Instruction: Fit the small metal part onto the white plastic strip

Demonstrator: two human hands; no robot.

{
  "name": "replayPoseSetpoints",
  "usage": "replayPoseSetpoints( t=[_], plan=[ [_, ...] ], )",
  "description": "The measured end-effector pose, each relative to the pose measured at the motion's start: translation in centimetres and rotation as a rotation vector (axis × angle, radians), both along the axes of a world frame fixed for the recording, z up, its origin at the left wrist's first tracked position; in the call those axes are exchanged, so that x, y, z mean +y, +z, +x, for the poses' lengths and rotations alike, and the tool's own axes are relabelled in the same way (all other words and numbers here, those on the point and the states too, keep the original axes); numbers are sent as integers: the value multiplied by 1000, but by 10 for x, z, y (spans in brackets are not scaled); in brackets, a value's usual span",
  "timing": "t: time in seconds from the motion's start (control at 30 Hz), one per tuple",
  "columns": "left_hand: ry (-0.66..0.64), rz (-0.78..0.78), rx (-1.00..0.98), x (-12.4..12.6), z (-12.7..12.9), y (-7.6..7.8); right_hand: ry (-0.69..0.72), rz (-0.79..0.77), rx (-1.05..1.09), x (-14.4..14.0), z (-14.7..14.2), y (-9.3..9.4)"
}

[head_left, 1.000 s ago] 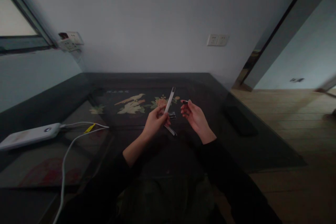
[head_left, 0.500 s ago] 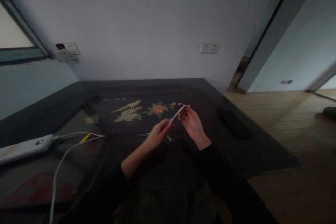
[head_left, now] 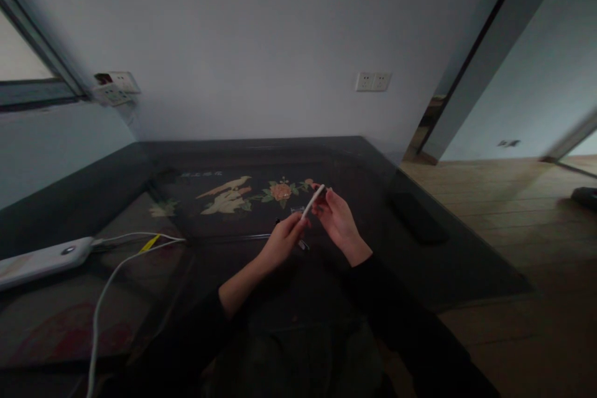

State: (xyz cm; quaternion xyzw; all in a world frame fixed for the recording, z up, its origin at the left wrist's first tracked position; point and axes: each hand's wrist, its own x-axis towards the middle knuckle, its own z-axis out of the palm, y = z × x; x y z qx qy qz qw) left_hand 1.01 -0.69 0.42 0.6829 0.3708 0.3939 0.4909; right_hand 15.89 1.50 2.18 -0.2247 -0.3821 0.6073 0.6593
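My left hand [head_left: 283,237] is closed around the lower end of a slim white pen-like stick [head_left: 313,201], which tilts up to the right. Close beside the stick's upper end is my right hand [head_left: 339,221], its fingers curled together. Something small and dark shows at those fingertips, too dim to name. Just below my left hand a small silvery piece [head_left: 303,245] lies on the dark table. A small clear piece [head_left: 297,209] shows behind the stick, partly hidden.
The dark glossy table [head_left: 354,298] carries a bird-and-flower picture [head_left: 280,191]. A black flat object [head_left: 418,217] lies to the right. On the left are a white power strip [head_left: 46,261] and a white cable [head_left: 97,317] with a yellow tag. The wall [head_left: 252,43] rises behind.
My right hand has shifted slightly left and down. The thin pale strip at its fingertips no longer shows, and the stick's upper end stands free. More of the clear piece is visible.
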Motion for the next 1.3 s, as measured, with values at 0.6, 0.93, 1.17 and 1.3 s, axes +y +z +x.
replayPoseSetpoints(
  t=[0.6, 0.93, 1.17, 1.3],
  plan=[
    [80, 10, -14, 0, 4, -11, -43, -7, -22, 1, 0, 1],
    [-3, -14, -42, -2, 7, -13, -36, -7, 19, 3, 1, -3],
    [59, -28, -56, 5, 6, -13, 10, 25, 9, -1, -1, 2],
    [74, -56, -67, 4, 6, -11, -18, 46, -25, -1, -1, 2]
  ],
)
